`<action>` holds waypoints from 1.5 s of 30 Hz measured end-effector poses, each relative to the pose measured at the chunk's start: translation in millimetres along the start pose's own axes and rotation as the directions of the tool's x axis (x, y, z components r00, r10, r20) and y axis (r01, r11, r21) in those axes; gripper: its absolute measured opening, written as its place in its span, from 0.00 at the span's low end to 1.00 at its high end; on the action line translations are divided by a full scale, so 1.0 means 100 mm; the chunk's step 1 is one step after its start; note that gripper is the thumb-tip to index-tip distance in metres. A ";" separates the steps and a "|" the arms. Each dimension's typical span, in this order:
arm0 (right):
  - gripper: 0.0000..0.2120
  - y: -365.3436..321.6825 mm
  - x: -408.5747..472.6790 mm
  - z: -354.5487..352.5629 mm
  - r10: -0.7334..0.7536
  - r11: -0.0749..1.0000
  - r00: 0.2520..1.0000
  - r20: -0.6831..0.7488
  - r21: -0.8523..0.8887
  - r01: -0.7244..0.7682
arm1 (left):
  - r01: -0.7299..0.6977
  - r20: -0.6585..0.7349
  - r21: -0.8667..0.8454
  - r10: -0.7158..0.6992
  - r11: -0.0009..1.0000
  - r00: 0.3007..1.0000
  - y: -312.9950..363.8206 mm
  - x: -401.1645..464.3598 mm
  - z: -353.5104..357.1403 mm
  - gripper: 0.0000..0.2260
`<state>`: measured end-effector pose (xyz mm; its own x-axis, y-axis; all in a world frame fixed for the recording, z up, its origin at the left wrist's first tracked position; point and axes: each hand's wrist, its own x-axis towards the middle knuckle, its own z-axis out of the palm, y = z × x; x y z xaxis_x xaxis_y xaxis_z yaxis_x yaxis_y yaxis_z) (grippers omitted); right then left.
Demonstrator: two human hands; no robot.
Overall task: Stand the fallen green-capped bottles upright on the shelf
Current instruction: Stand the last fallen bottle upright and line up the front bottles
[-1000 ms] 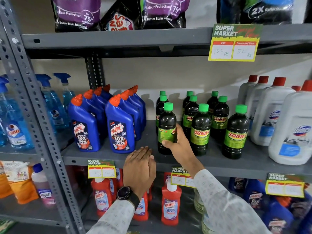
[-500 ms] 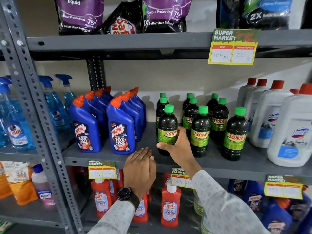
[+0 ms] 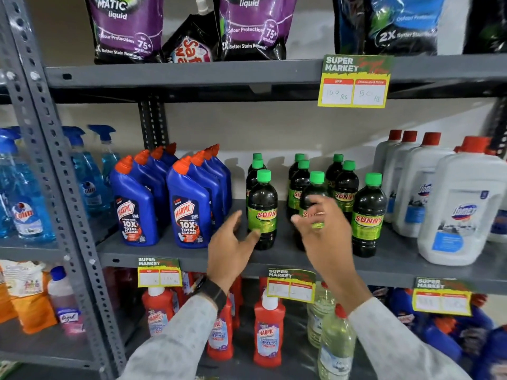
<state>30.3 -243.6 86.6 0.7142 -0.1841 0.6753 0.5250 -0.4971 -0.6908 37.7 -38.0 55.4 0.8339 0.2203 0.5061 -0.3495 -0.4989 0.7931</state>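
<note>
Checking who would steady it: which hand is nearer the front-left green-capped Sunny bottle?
Left. The left hand is open right beside the front-left Sunny bottle, its thumb at the lower label. The right hand is open farther right, in front of the next bottle.

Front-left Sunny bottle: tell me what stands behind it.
Behind the front-left Sunny bottle two more green-capped bottles stand upright in a row, then the wall. Only their caps and shoulders show; their labels and bases are covered.
</note>
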 end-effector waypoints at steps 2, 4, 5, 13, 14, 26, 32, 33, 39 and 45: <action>0.28 0.12 0.01 -0.13 0.073 0.997 0.994 -0.084 -0.002 -0.073 | 0.106 0.155 -0.108 -0.089 0.988 0.984 0.06 0.10 0.06 0.46; 0.36 0.27 0.01 -0.16 0.160 0.986 0.987 -0.031 -0.048 -0.161 | 0.119 0.259 -0.101 -0.089 0.988 0.962 0.05 0.19 0.10 0.52; 0.41 0.34 0.01 -0.17 0.187 0.979 0.982 0.014 -0.087 -0.185 | 0.106 0.283 -0.079 -0.080 0.991 0.956 0.04 0.22 0.11 0.51; 0.37 0.63 0.11 -0.13 0.251 0.967 0.953 0.168 -0.091 -0.238 | 0.065 0.261 -0.117 -0.032 0.991 0.965 -0.12 0.28 0.06 0.38; 0.37 0.65 0.11 -0.13 0.244 0.969 0.953 0.182 -0.092 -0.230 | 0.063 0.253 -0.127 -0.029 0.990 0.967 -0.15 0.27 0.05 0.37; 0.37 0.63 -0.02 -0.11 0.214 0.973 0.963 0.166 -0.125 -0.195 | 0.025 0.201 -0.165 0.009 0.986 0.980 -0.21 0.23 0.07 0.38; 0.43 0.58 -0.06 -0.20 0.188 0.982 0.955 0.228 -0.023 -0.188 | 0.037 0.177 -0.168 -0.007 0.985 0.984 0.00 0.10 0.00 0.42; 0.42 0.59 -0.09 -0.26 0.175 0.983 0.961 0.214 0.017 -0.182 | 0.020 0.076 -0.162 -0.008 0.987 0.997 0.05 0.02 0.00 0.40; 0.29 0.69 -0.05 -0.81 -0.011 0.992 0.959 -0.283 -0.122 -0.025 | -0.207 -0.189 -0.039 0.196 0.978 0.962 0.47 -0.49 0.39 0.12; 0.44 0.95 0.22 -1.01 0.255 0.956 0.966 0.035 -0.160 -0.246 | 0.029 0.251 -0.029 -0.021 0.999 0.968 0.66 -0.38 0.86 0.48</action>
<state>48.9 -381.0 61.7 0.8399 -0.2751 0.4678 0.2519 -0.5658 -0.7851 19.7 -150.9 59.2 0.9215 0.0132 0.3881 -0.3373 -0.4681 0.8168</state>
